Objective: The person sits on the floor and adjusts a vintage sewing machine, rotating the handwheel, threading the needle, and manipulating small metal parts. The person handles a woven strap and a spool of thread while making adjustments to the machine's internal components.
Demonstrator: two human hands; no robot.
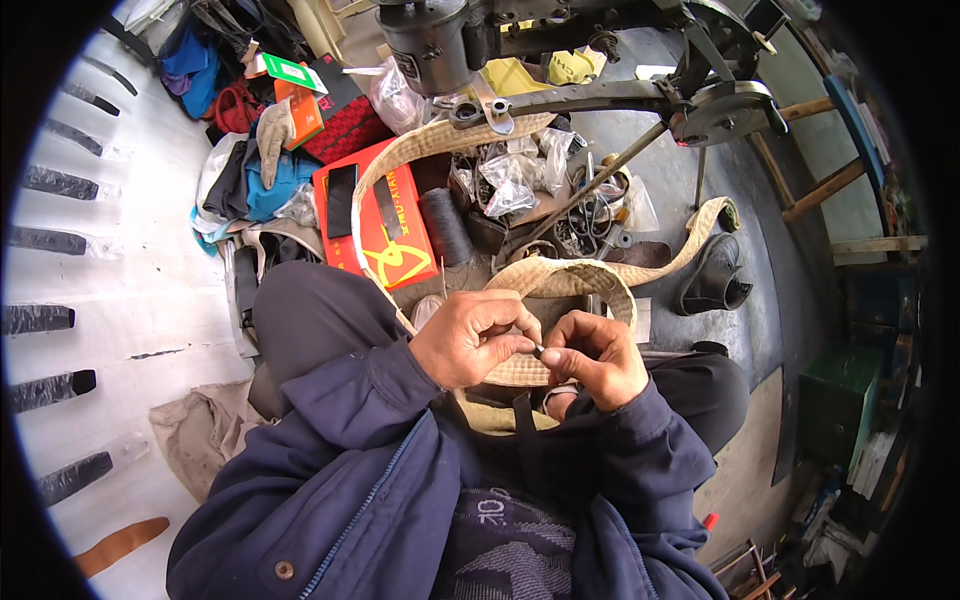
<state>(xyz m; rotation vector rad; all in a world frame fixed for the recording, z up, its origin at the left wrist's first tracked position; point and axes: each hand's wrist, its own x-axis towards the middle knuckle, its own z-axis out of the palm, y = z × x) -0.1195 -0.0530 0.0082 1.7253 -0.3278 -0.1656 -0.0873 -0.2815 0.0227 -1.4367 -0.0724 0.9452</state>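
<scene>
Over my lap, my left hand (pixel 472 340) and my right hand (pixel 596 362) meet with fingertips pinched close together. Between them shows a small dark piece (pixel 539 351), too small to name; both hands seem to grip it. Behind and below the hands loops a long beige quilted band (pixel 520 372). It runs up past the red box and also off to the right. A large spool of black thread (pixel 446 228) lies beside the red box (pixel 372 262), beyond my left hand.
A black hand-cranked machine (pixel 600 96) with a wheel (pixel 728 112) overhangs the far side. Beneath it are metal parts and plastic bags (pixel 520 180). A black phone (pixel 341 200) rests on the box. Bags and cloths (pixel 250 180) crowd the far left; a dark cup-like object (pixel 716 280) stands right.
</scene>
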